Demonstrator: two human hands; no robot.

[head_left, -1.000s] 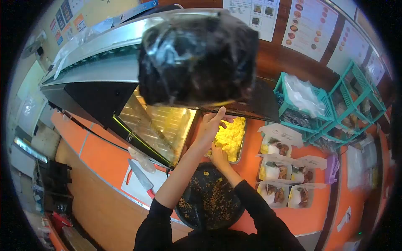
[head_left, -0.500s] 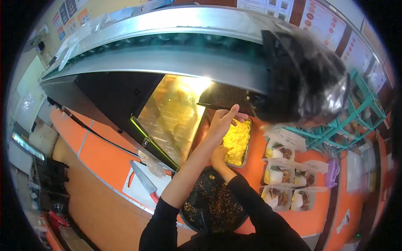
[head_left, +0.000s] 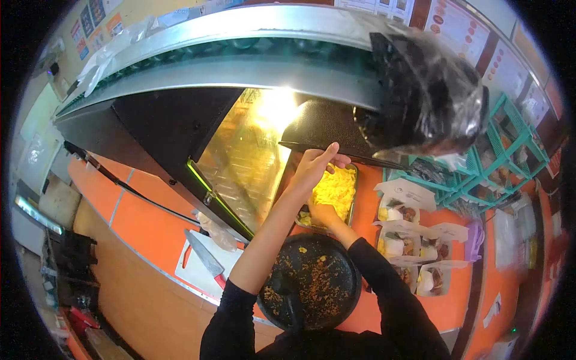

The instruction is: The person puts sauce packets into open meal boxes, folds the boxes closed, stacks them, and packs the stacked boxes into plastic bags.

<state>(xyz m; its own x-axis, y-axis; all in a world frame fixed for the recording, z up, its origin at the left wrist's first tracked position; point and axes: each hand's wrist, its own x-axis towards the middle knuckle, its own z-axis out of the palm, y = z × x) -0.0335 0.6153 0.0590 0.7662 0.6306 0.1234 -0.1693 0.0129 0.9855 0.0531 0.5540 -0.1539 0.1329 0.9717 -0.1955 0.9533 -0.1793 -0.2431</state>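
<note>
A metal tray (head_left: 355,198) filled with yellow scrambled egg (head_left: 336,191) lies on the orange counter. My left hand (head_left: 318,166) is over the tray's far left corner, thumb and fingers apart, with nothing visible in it. My right hand (head_left: 324,215) reaches into the near left part of the tray, against the egg. Its fingertips are hidden, so I cannot see whether they hold anything. Just below my hands stands a black frying pan (head_left: 312,282) with brown crumbs and small yellow bits in it.
A lit glass display case (head_left: 240,150) stands to the left and ahead. A knife (head_left: 204,255) lies on a white cutting board (head_left: 192,273). Open food boxes (head_left: 399,243) stand at right, near teal baskets (head_left: 504,150). A black plastic-wrapped object (head_left: 426,96) hangs ahead.
My right hand has moved from the tray's left edge further over the egg, uncovering the near left corner. My left hand stays near the far corner. The view has shifted slightly.
</note>
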